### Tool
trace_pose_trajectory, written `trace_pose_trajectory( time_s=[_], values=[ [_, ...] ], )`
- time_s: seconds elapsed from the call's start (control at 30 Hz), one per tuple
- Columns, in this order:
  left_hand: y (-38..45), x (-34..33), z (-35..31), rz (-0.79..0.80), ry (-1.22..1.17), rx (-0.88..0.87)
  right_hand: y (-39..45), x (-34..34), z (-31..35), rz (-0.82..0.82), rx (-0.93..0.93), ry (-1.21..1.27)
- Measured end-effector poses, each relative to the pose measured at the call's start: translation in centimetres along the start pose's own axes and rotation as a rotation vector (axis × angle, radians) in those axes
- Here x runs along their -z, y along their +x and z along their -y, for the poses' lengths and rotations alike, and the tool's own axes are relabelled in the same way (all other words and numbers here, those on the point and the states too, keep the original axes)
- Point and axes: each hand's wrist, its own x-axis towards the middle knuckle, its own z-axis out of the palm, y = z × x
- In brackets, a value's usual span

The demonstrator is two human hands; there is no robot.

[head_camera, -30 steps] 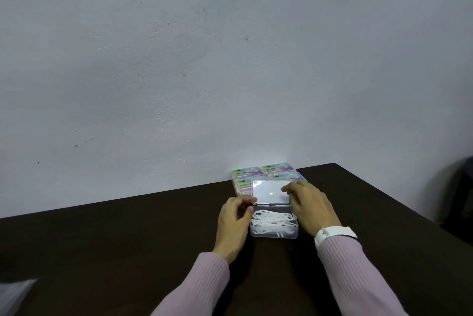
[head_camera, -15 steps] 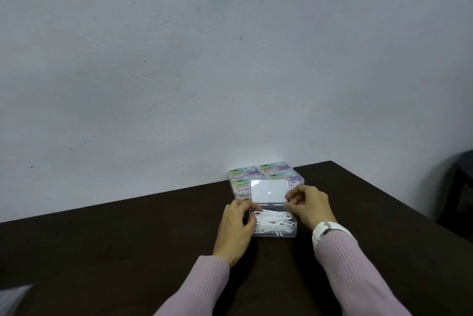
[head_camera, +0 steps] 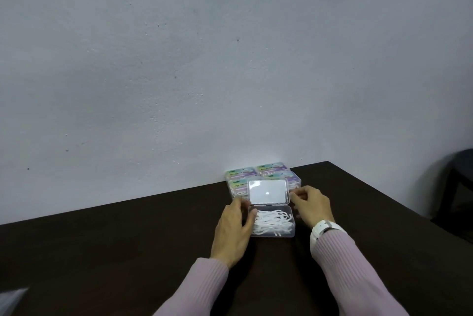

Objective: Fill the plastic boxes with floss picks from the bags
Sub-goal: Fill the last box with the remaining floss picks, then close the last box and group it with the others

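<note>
The clear plastic box [head_camera: 272,222] sits on the dark bench [head_camera: 102,251] between both hands, its base heaped with white floss picks [head_camera: 272,221] and its hinged lid [head_camera: 268,192] standing upright at the back. A second ago the right hand [head_camera: 311,204] lay over the lid's top right corner; it has since slid off to the lid's right edge, where its curled fingers [head_camera: 297,194] now meet the rim, though whether they actually pinch the edge or only touch it is hard to tell at this size. The left hand [head_camera: 234,228] has shifted a little too: it hugs the box's left side, thumb curled over the near-left wall, steadying the base. The picks have not moved. Behind the lid, stacked labelled boxes [head_camera: 263,174] rest against the wall [head_camera: 230,59]. With the base full and both hands framing the lid, this box looks ready for closing rather than more filling.
</note>
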Motion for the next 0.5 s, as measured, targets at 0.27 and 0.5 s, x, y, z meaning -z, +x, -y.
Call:
trace_pose_trajectory(
  time_s=[0.27, 0.5],
  values=[
    [0.6, 0.0, 0.1, -0.083, -0.614, 0.306, 1.0, -0.6, -0.3, 0.129, -0.27, 0.405],
    [0.5, 0.3, 0.2, -0.044, -0.672, 0.326, 0.9, -0.6, 0.2, 0.167, -0.269, 0.527]
  ],
)
